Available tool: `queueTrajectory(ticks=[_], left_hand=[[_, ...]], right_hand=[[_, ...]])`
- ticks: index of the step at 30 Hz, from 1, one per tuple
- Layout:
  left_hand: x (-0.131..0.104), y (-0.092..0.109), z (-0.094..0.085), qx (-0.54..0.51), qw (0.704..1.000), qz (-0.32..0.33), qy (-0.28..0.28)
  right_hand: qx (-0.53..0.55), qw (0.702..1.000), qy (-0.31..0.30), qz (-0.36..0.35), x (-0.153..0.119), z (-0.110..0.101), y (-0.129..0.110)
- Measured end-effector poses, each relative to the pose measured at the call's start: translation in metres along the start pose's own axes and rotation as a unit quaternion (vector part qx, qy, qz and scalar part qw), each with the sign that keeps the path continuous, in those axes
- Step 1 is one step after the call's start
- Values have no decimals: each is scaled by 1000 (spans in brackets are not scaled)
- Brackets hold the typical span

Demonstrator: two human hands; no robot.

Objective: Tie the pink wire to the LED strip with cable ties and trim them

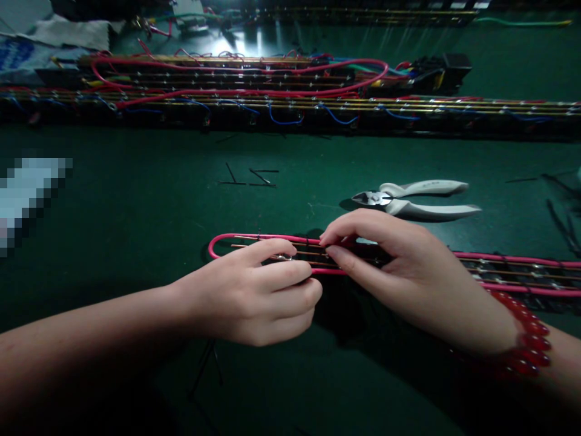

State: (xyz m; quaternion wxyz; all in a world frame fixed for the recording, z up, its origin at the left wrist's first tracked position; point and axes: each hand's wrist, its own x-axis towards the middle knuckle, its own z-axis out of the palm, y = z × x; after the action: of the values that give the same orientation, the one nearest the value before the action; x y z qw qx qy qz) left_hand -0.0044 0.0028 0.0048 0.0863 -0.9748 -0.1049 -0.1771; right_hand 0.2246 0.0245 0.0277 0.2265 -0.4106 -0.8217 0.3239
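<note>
A long assembly of thin copper-coloured rods (pixel 508 272) is edged by a pink-red cable (pixel 229 237) that loops round its left end. My left hand (pixel 267 290) lies over that end, its fingers curled round the rods and the near run of cable. Just to the right, my right hand (pixel 394 266) has thumb and forefinger pinched at the far side of the assembly, near a dark tie. What sits between those fingertips is too small to make out. Red beads circle my right wrist.
White-handled cutters (pixel 426 200) lie behind my right hand. Short black offcuts (pixel 254 177) are scattered on the green table (pixel 136 206). Farther back, long wired assemblies (pixel 254 109) cross the view, with a red cable (pixel 236 92) on them.
</note>
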Motion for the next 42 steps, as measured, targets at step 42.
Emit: queueTrajectory(ticks=[42], left_hand=[[0,-1,8,-35,997,-54,35]], right_hand=[[-81,991,28,-104,-4,11,4]])
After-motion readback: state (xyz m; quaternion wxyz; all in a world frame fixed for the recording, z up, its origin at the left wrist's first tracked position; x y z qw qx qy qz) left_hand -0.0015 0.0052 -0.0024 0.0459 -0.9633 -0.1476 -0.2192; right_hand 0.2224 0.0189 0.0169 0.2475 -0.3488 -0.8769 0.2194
